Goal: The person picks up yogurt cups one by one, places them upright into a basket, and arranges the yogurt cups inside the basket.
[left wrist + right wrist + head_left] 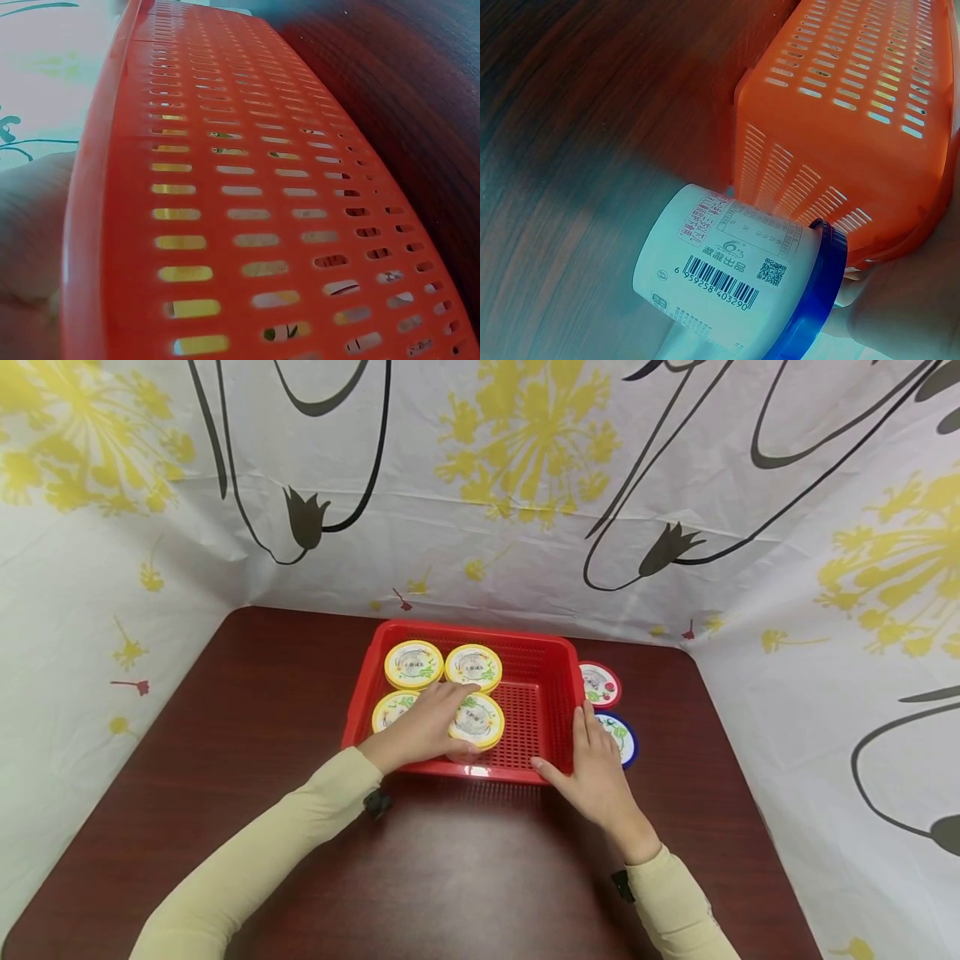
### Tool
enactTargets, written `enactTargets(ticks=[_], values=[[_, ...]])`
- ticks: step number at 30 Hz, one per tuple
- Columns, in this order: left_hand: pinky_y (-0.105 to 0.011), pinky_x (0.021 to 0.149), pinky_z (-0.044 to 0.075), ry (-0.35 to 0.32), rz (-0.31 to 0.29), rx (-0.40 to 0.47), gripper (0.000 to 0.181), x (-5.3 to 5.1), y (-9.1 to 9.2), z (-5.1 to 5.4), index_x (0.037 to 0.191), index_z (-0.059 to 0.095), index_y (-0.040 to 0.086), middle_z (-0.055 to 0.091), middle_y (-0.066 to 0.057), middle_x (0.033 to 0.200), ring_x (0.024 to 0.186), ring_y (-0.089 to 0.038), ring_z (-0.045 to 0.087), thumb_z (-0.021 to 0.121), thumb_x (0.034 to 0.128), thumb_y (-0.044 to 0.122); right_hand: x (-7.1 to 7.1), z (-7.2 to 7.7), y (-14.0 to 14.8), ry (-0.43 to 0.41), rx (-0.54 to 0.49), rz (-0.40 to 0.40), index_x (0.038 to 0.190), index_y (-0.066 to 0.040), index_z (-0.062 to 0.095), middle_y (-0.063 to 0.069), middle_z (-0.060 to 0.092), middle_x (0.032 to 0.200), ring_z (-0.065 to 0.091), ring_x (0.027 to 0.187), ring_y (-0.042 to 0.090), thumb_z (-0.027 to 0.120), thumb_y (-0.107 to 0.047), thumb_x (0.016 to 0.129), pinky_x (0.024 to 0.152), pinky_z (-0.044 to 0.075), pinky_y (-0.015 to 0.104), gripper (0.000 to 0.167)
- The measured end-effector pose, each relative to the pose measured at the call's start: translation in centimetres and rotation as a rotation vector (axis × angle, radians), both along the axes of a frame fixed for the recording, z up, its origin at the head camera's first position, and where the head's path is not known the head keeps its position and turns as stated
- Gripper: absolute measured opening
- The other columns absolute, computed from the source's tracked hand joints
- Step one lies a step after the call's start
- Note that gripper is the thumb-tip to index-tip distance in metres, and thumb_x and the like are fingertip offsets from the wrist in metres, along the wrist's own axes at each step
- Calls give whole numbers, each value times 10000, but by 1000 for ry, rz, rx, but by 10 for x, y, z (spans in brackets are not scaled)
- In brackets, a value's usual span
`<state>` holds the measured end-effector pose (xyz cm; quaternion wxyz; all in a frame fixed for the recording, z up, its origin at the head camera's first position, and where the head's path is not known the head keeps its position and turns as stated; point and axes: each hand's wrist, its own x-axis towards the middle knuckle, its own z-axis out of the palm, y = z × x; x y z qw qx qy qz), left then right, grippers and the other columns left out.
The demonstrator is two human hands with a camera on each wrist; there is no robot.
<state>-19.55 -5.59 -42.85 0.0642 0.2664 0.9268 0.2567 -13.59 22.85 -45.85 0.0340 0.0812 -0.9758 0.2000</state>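
In the head view a red perforated basket (525, 774) holds several yellow-lidded tubs on its left side. The left hand (427, 727) reaches over the near rim and grips the front right yellow-lidded tub (480, 724), thumb on its near side. At the basket's near right corner lies the right hand (600, 777), its thumb on the near rim and its fingers along the right rim. Through the slots of the basket wall (225, 180) yellow lid edges show in the left wrist view. Outside the basket stands a blue-lidded tub (735, 270), close by the right hand.
A red-lidded tub (602, 683) stands behind the blue-lidded one, against the basket's right side. Under everything is a dark wooden table (465, 868). A patterned white sheet (450, 485) hangs behind the table and along both sides.
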Motion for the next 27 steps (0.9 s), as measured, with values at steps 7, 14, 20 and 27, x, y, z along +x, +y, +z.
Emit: enactTargets(ticks=[7, 14, 20, 27], values=[[-466, 1203, 321, -18, 22, -4, 957, 3, -1, 0, 1521, 344, 138, 449, -104, 1502, 1404, -286, 401, 840, 760, 436, -1, 0, 1, -5, 5, -6, 1587, -33, 103, 164, 92, 1675, 227, 1490, 445, 571, -714, 837, 1157, 249, 690, 1116], [-470, 1225, 284, -9, 18, -21, 970, 5, -1, 0, 1520, 334, 90, 434, -127, 1514, 1432, -300, 382, 843, 763, 419, -1, -1, 0, -10, 0, -2, 1589, -39, 93, 158, 88, 1676, 235, 1483, 446, 574, -715, 835, 1148, 262, 692, 1121], [-478, 1241, 249, 10, 19, -40, 998, 4, -8, 7, 1527, 311, 60, 392, -135, 1549, 1466, -302, 345, 826, 770, 456, 0, -1, 0, -12, 0, -2, 1588, -34, 96, 162, 92, 1674, 235, 1482, 447, 577, -711, 834, 1147, 265, 693, 1122], [-519, 1257, 177, 94, 104, -84, 927, 0, -33, 31, 1548, 288, 71, 271, -148, 1627, 1518, -331, 240, 759, 843, 445, 0, 0, 0, -8, 2, -2, 1588, -34, 96, 163, 92, 1674, 242, 1478, 448, 576, -711, 835, 1148, 262, 693, 1120]])
